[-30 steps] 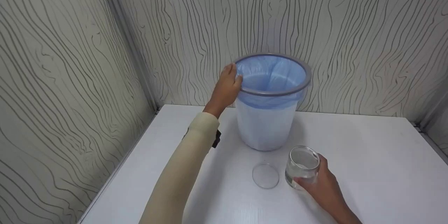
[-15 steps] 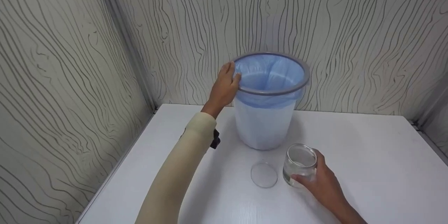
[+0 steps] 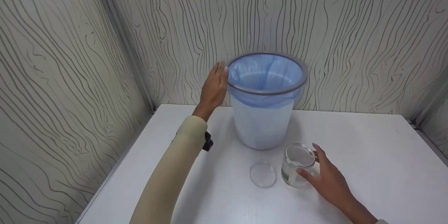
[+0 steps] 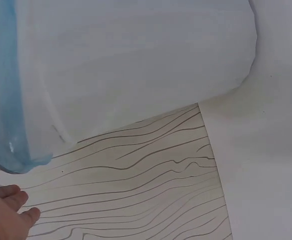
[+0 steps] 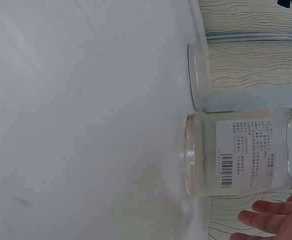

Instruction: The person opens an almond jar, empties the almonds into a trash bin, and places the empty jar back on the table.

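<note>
A white bin [image 3: 260,124] stands upright on the table, with a blue liner [image 3: 264,71] folded over its rim under a grey ring [image 3: 269,92]. My left hand [image 3: 214,87] is at the ring's left side, its fingers straight; in the left wrist view a small gap shows between fingers and liner. In front of the bin stands a clear glass jar [image 3: 294,171], upright and without a lid. A printed label with a barcode [image 5: 243,155] shows on it in the right wrist view. My right hand [image 3: 330,182] is spread beside the jar, fingers apart from it. Whether the thumb touches is unclear.
A clear round lid [image 3: 263,175] lies flat just left of the jar. The white table [image 3: 364,147] meets wood-patterned walls [image 3: 196,17] at the back and sides. A black strap piece [image 3: 208,142] sits at the left wrist.
My left hand has let go of the bin's rim and shifted left, fingers straightened. My right hand has loosened from the jar, fingers spreading. The jar stays on the table.
</note>
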A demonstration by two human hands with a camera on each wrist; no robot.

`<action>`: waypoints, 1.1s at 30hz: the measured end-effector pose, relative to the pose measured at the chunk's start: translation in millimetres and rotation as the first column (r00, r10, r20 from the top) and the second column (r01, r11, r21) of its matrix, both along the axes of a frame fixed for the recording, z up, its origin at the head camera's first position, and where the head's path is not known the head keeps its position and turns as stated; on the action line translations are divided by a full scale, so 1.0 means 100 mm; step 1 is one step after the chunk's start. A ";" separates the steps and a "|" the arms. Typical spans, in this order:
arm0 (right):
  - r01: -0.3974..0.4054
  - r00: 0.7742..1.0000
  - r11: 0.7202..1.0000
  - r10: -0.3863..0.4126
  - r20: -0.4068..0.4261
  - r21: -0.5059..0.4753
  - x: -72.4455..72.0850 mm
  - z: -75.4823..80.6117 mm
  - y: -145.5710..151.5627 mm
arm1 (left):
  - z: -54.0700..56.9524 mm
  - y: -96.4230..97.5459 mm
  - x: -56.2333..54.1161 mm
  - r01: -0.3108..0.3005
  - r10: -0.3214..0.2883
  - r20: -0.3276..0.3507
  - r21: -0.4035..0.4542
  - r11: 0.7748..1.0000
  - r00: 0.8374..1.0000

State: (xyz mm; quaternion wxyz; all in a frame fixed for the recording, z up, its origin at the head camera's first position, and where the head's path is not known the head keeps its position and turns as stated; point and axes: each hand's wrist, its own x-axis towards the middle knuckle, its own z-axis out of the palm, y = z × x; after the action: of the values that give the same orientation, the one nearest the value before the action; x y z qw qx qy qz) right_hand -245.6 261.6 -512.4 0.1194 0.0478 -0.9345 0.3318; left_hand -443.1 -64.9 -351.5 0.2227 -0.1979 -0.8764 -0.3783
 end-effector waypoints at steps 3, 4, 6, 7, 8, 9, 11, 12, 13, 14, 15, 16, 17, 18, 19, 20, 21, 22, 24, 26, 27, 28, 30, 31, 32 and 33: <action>-0.011 1.000 1.000 0.011 -0.014 0.013 0.00 0.01 0.05 | -0.07 -0.08 0.00 -0.016 0.016 0.002 -0.001 1.000 1.000; -0.016 1.000 1.000 0.017 -0.017 0.018 0.01 0.01 0.07 | -0.09 -0.11 0.01 -0.021 0.021 -0.003 -0.009 1.000 1.000; -0.022 0.999 1.000 0.023 -0.031 0.023 0.00 0.02 0.09 | -0.15 -0.18 0.01 -0.036 0.035 -0.018 -0.033 0.999 0.999; -0.022 0.999 0.999 0.023 -0.040 0.022 0.00 0.03 0.11 | -0.18 -0.21 0.02 -0.043 0.042 -0.029 -0.046 0.998 0.999; -0.021 0.999 0.999 0.022 -0.049 0.024 -0.01 0.05 0.13 | -0.20 -0.25 0.02 -0.049 0.047 -0.041 -0.059 0.997 0.998; -0.019 0.998 1.000 0.021 -0.058 0.024 -0.01 0.07 0.15 | -0.22 -0.28 0.02 -0.054 0.050 -0.052 -0.071 0.996 0.997; -0.012 0.997 1.000 0.014 -0.073 0.027 -0.03 0.12 0.19 | -0.26 -0.34 0.03 -0.062 0.057 -0.062 -0.087 0.994 0.996; -0.009 0.997 1.000 0.012 -0.082 0.029 -0.04 0.14 0.22 | -0.27 -0.37 0.04 -0.064 0.058 -0.066 -0.089 0.994 0.996; -0.007 0.996 1.000 0.009 -0.087 0.031 -0.04 0.16 0.24 | -0.29 -0.40 0.05 -0.066 0.060 -0.066 -0.090 0.994 0.996; -0.004 0.996 0.999 0.007 -0.091 0.036 -0.05 0.18 0.27 | -0.30 -0.42 0.06 -0.069 0.063 -0.060 -0.089 0.994 0.996; -0.002 0.996 0.999 0.006 -0.093 0.040 -0.05 0.20 0.29 | -0.32 -0.45 0.07 -0.072 0.067 -0.054 -0.089 0.993 0.996; 0.000 0.996 0.999 0.005 -0.095 0.044 -0.06 0.22 0.31 | -0.33 -0.47 0.08 -0.076 0.072 -0.043 -0.087 0.993 0.996; 0.001 0.996 0.999 0.003 -0.094 0.048 -0.06 0.23 0.33 | -0.35 -0.49 0.09 -0.081 0.079 -0.034 -0.087 0.993 0.996; 0.003 0.996 0.999 0.002 -0.092 0.053 -0.07 0.24 0.35 | -0.36 -0.51 0.10 -0.085 0.083 -0.028 -0.087 0.993 0.996; 0.004 0.996 0.998 0.001 -0.091 0.057 -0.08 0.25 0.37 | -0.38 -0.53 0.10 -0.091 0.089 -0.022 -0.092 0.992 0.996; 0.005 0.996 0.998 0.001 -0.090 0.062 -0.08 0.26 0.38 | -0.40 -0.55 0.11 -0.095 0.094 -0.016 -0.095 0.991 0.995; 0.005 0.996 0.998 0.001 -0.089 0.065 -0.09 0.26 0.40 | -0.42 -0.56 0.11 -0.098 0.097 -0.013 -0.099 0.990 0.995; 0.005 0.996 0.997 0.002 -0.088 0.071 -0.10 0.27 0.41 | -0.44 -0.58 0.12 -0.099 0.099 -0.010 -0.100 0.990 0.995; 0.006 0.995 0.997 0.003 -0.100 0.082 -0.11 0.28 0.44 | -0.48 -0.62 0.13 -0.095 0.096 0.006 -0.102 0.990 0.995; 0.006 0.993 0.996 0.005 -0.117 0.094 -0.12 0.29 0.47 | -0.52 -0.66 0.16 -0.088 0.091 0.028 -0.094 0.992 0.995; 0.006 0.992 0.995 0.007 -0.124 0.101 -0.13 0.30 0.48 | -0.54 -0.67 0.17 -0.084 0.088 0.036 -0.089 0.992 0.995; 0.006 0.991 0.994 0.008 -0.132 0.105 -0.13 0.30 0.50 | -0.56 -0.69 0.18 -0.083 0.088 0.045 -0.088 0.993 0.995; 0.010 0.990 0.993 0.007 -0.143 0.116 -0.14 0.32 0.53 | -0.59 -0.72 0.20 -0.083 0.089 0.058 -0.089 0.993 0.994; 0.010 0.990 0.993 0.007 -0.142 0.120 -0.15 0.33 0.54 | -0.60 -0.74 0.21 -0.085 0.091 0.059 -0.095 0.992 0.994; 0.010 0.990 0.992 0.007 -0.142 0.124 -0.16 0.35 0.56 | -0.61 -0.75 0.21 -0.086 0.092 0.059 -0.103 0.991 0.994; 0.013 0.990 0.992 0.005 -0.141 0.129 -0.17 0.36 0.57 | -0.63 -0.76 0.22 -0.087 0.094 0.061 -0.109 0.990 0.994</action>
State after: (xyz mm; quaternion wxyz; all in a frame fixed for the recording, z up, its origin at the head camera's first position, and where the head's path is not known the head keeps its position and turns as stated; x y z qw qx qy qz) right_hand -262.4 318.7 -476.0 0.1826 0.0771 -0.9433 0.2661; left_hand -421.5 -141.1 -414.2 0.1998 -0.1570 -0.9102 -0.3272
